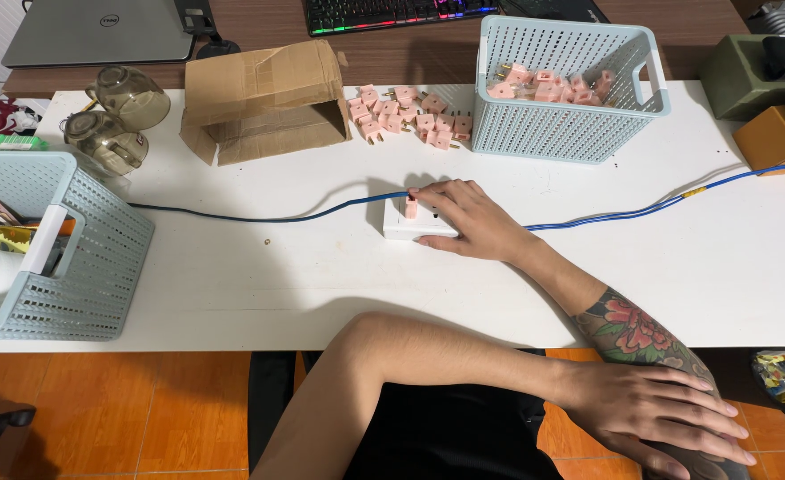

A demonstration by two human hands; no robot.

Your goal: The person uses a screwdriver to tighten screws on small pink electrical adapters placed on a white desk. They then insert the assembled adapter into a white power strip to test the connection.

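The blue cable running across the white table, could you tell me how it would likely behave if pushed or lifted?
The blue cable lies in loose curves, so it is probably floppy and would sag when lifted. Pushed, it would likely bend rather than slide whole. One end meets the white socket block under the right hand, so pulling may drag that.

Matt white table (232, 284), perforated plastic basket (552, 133), creased cardboard box (264, 89), glossy pink plastic plugs (406, 116)

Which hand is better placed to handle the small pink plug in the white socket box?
Right, probably. The right hand rests on the white socket box, fingertips beside the small pink plug. The left hand lies on the right arm, off the white table.
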